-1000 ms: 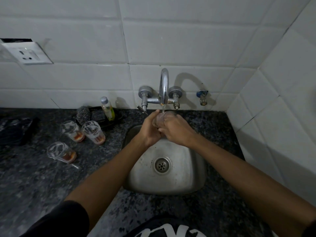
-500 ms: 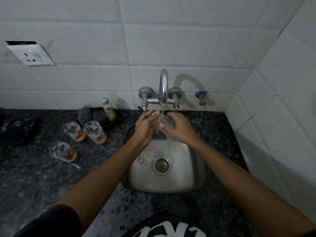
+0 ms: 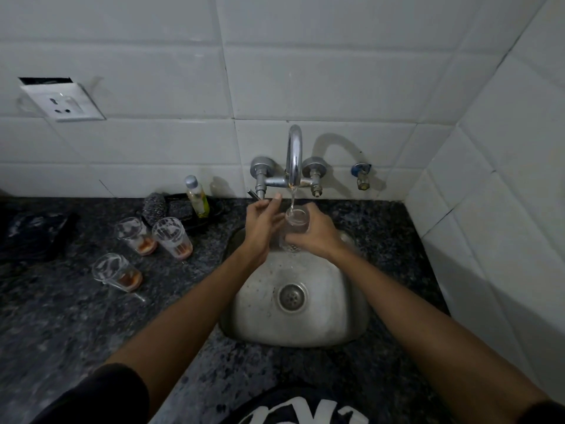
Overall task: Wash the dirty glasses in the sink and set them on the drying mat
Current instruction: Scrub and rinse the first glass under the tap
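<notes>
On the dark speckled stone table under white tiles, three clear glasses with orange dregs wait unwashed near its left edge. Over the steel sink, the right hand grips a clear tumbler under the chrome tap; the left hand, fingers straight, touches it, and nothing looks finished.

Sink basin: brushed stainless steel, satin finish, wet with droplets. Faucet: polished chrome metal, glossy and reflective. Countertop: speckled dark granite, smooth with a dull sheen. Wall tiles: white glazed ceramic, glossy. Held glass: clear, smooth glass. Three dirty glasses: clear glass, filmed with cloudy residue. Scouring pad: coarse metallic mesh. Wall socket: smooth white plastic.
</notes>
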